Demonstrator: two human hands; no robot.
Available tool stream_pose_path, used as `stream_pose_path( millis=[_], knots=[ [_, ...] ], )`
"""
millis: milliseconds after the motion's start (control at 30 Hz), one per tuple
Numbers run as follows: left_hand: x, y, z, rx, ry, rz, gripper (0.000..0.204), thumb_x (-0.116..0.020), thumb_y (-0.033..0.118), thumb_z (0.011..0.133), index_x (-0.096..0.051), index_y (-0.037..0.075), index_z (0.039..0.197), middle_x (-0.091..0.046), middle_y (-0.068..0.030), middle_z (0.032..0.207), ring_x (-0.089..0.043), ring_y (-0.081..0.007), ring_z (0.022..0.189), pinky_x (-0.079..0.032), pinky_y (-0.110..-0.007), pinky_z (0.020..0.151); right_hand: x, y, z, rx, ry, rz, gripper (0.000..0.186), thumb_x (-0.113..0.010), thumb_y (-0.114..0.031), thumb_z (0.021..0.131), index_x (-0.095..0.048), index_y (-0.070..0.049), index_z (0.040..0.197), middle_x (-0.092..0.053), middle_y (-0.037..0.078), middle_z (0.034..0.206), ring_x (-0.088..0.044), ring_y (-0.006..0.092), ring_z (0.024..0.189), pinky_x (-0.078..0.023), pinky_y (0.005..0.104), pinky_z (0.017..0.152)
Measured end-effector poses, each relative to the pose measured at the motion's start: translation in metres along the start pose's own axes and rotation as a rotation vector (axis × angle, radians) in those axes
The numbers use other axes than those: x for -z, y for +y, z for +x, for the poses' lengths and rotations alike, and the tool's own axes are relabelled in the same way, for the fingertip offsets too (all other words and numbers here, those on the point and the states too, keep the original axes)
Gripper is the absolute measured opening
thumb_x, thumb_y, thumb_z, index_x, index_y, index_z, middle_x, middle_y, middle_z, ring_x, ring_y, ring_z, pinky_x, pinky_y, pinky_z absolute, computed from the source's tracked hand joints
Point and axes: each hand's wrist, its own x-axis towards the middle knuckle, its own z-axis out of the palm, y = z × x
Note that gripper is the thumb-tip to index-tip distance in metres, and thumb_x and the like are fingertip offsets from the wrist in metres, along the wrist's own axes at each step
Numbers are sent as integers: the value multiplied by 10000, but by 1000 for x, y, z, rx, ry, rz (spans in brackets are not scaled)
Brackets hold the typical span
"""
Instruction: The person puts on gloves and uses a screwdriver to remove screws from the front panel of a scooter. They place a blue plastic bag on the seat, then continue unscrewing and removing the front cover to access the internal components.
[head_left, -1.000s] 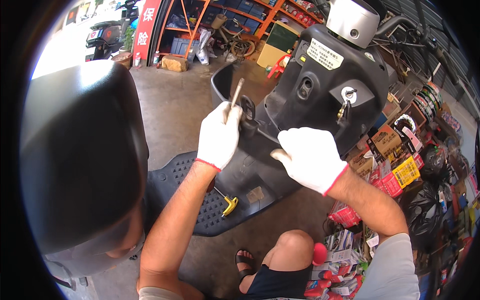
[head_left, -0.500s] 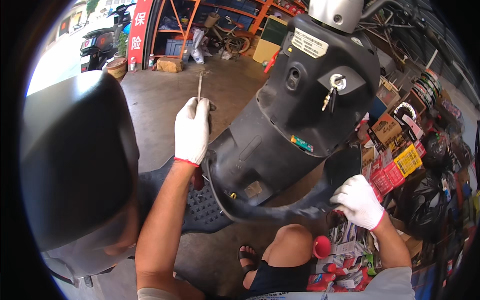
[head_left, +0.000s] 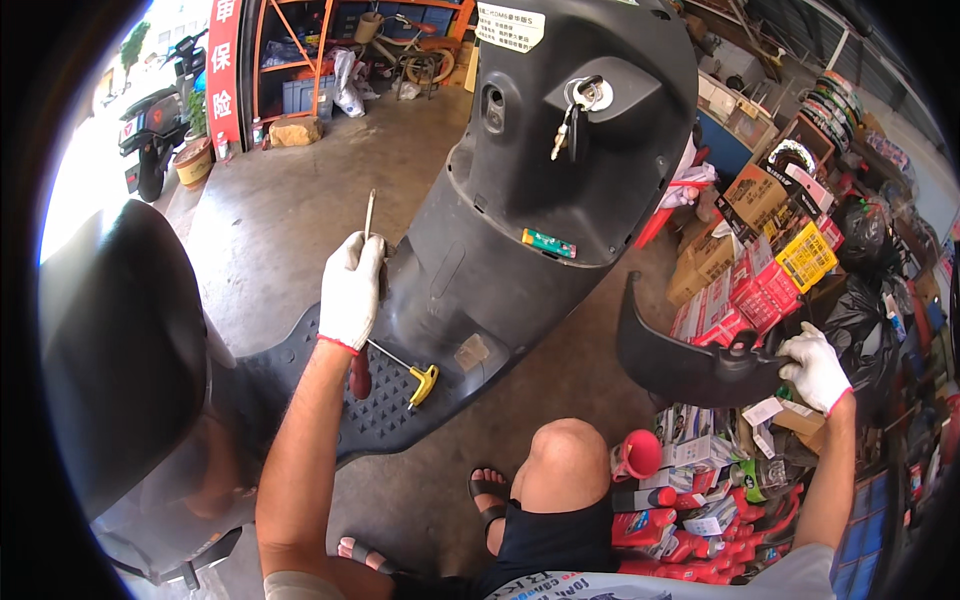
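While in right grip (head_left: 816,370), panel (head_left: 692,372) leftward

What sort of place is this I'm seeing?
Most likely a scooter repair shop: a dark scooter with a yellow-handled tool on its footboard, a curved black panel in the right hand, and orange shelving behind.

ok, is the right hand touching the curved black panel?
Touching. The head view shows the right hand in its white glove with fingers closed on the near end of the curved black panel, no gap between.
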Motion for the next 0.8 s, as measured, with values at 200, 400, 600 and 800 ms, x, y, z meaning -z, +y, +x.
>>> stream_pose_path(
  millis=[200, 400, 600, 800],
  knots=[
    [-11, 1, -12, 43, -97, 24, 291, -502, 250, 1021, -616, 9, 905, -480, 16, 600, -423, -73, 510, -352, -265, 502, -96, 34, 46, -319, -132, 52, 327, -733, -234, 753, -730, -50, 1023, -698, 228, 1027, -655, 404, 1021, -506, 462, 926],
    [-16, 8, -19, 81, -126, 57, 301, -496, 261, 1017, -623, 9, 912, -493, 8, 595, -445, -78, 513, -366, -263, 506, -271, 32, 122, -540, -28, 359, 479, -701, -346, 832, -688, 52, 1099, -667, 315, 1091, -632, 436, 1101, -500, 482, 956],
    [-10, 10, -18, 99, -111, 53, 286, -507, 252, 1012, -614, 10, 903, -518, 2, 639, -464, -86, 539, -390, -262, 523, -410, -19, 147, -851, -44, 348, 415, -654, -309, 858, -691, 19, 1109, -666, 298, 1134, -640, 431, 1111, -522, 479, 958],
    [-3, 4, -8, 78, -106, 70, 294, -508, 257, 1016, -610, 0, 918, -520, -7, 673, -492, -82, 570, -401, -262, 547, -512, -7, 126, -926, -187, 239, 363, -609, -237, 876, -672, 13, 1131, -673, 275, 1160, -665, 388, 1102, -540, 465, 937]
  ],
)
